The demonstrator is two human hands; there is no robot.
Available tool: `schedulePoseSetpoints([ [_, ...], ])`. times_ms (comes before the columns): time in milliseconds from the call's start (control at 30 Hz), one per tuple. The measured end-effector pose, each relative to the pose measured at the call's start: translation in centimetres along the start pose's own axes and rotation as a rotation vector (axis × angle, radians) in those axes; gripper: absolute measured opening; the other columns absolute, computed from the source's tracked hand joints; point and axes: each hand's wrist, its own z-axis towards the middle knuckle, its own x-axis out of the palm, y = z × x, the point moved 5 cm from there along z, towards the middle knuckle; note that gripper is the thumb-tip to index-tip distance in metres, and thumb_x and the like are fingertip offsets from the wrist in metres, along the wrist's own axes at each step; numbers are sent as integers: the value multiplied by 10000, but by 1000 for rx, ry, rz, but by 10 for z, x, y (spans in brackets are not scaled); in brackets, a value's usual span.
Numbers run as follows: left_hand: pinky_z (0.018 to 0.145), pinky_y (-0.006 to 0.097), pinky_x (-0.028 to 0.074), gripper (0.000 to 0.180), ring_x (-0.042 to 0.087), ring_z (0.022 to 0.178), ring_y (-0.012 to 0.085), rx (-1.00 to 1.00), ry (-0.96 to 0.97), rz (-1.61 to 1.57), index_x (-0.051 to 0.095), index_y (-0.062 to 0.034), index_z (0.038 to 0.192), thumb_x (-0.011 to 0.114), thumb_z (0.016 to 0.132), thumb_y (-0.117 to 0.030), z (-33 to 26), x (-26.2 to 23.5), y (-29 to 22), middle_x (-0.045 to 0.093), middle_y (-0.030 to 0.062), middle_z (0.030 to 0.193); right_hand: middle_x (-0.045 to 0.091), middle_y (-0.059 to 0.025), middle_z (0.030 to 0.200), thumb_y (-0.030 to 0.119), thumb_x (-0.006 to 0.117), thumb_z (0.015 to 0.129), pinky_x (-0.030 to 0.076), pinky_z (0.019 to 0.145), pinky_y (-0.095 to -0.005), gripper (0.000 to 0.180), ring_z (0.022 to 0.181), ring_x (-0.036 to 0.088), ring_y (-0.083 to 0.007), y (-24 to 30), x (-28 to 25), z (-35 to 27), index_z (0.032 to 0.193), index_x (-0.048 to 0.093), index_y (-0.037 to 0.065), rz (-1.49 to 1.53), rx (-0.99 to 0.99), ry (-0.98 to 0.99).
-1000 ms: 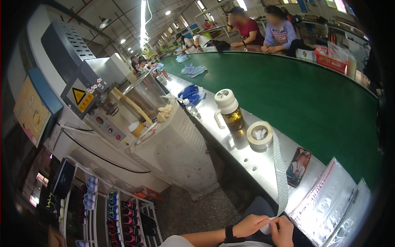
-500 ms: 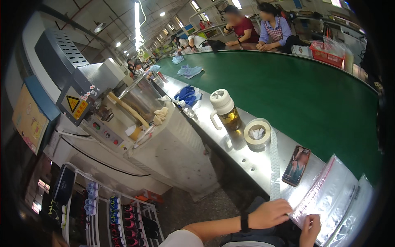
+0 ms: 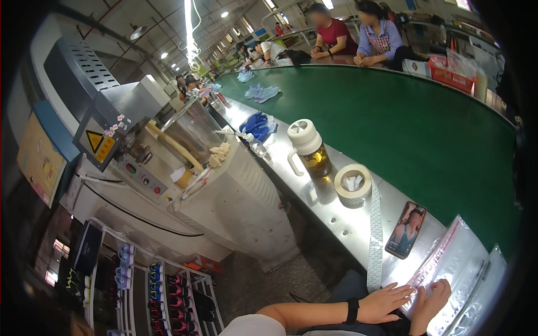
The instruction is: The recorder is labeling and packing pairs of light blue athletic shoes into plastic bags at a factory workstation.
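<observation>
Clear plastic bags (image 3: pixel 453 259) lie in a flat stack at the near right end of the metal ledge, with a pinkish strip along one edge. My left hand (image 3: pixel 384 304), a black band on its wrist, reaches to the stack's near left edge with fingers stretched out. Beside it, my right hand (image 3: pixel 430 305) is at the near edge of the bags, thumb apart from its loosely bent fingers. Neither hand visibly grips anything. A roll of pale tape (image 3: pixel 340 194) stands farther along the ledge, its loose strip (image 3: pixel 375 246) running down toward my left hand.
A phone (image 3: pixel 405 231) lies between strip and bags. Behind the roll stand a lidded tea bottle (image 3: pixel 307 140) and blue cloth-like items (image 3: pixel 258 126). Shoes (image 3: pixel 263 93) sit on the green belt (image 3: pixel 358 117). A machine (image 3: pixel 224 196) and shoe rack (image 3: pixel 129 291) are left; people sit across.
Both my hands have shifted slightly; the left has moved down and right, its fingers now straighter. My right hand has risen a little farther over the bags. The view has tilted slightly.
</observation>
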Motion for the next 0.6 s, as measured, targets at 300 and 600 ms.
schedulePoseSetpoints([
  [300, 1096, 453, 193, 539, 223, 1355, 310, -18, -20, -49, 430, 65, 1247, 564, 844, -267, 1, -3, 1, 282, 197, 1433, 476, -160, 918, 19, 592, 743, 367, 754, -405, 175, 868, 466, -340, -20, 1, 3, 847, 453, -5, -33, 96, -21],
  [600, 984, 396, 349, 418, 482, 1141, 339, 133, -241, -48, 539, 24, 1156, 542, 865, -276, 10, -27, 6, 545, 189, 1180, 343, -27, 732, 92, 426, 928, 331, 640, -262, 120, 690, 350, -125, -77, -2, -18, 828, 409, 29, 404, 345, -43],
])
